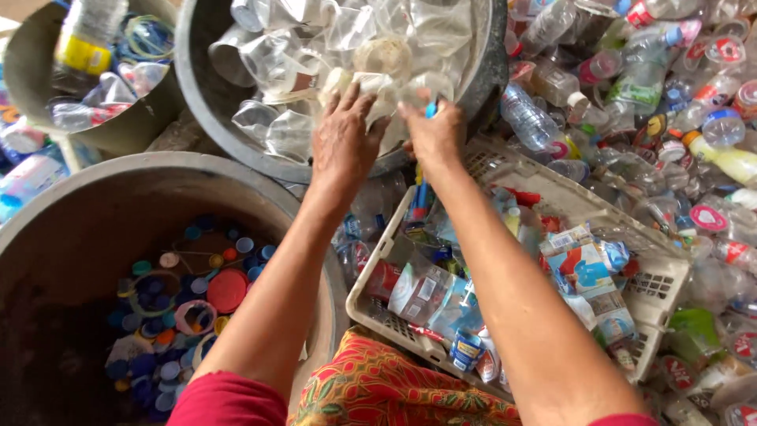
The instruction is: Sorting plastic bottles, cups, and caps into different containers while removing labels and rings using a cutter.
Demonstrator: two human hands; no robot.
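Clear plastic cup point(378, 83), crumpled, at the near rim of the grey tub point(481, 87); its long axis cannot be made out. Left hand point(343, 142) grips it from below; right hand point(434, 134) pinches its edge, fingertips hidden. White crate point(670, 276) lies below.

Lower left: dark tub point(95, 205) of coloured bottle caps point(181, 315). Centre: white slatted crate point(662, 292) of labels. Right: heap of plastic bottles point(670, 95).

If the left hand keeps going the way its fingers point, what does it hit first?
Likely the clear plastic cups piled in the grey tub; the left hand already seems to touch a crumpled one, though depth is unclear.
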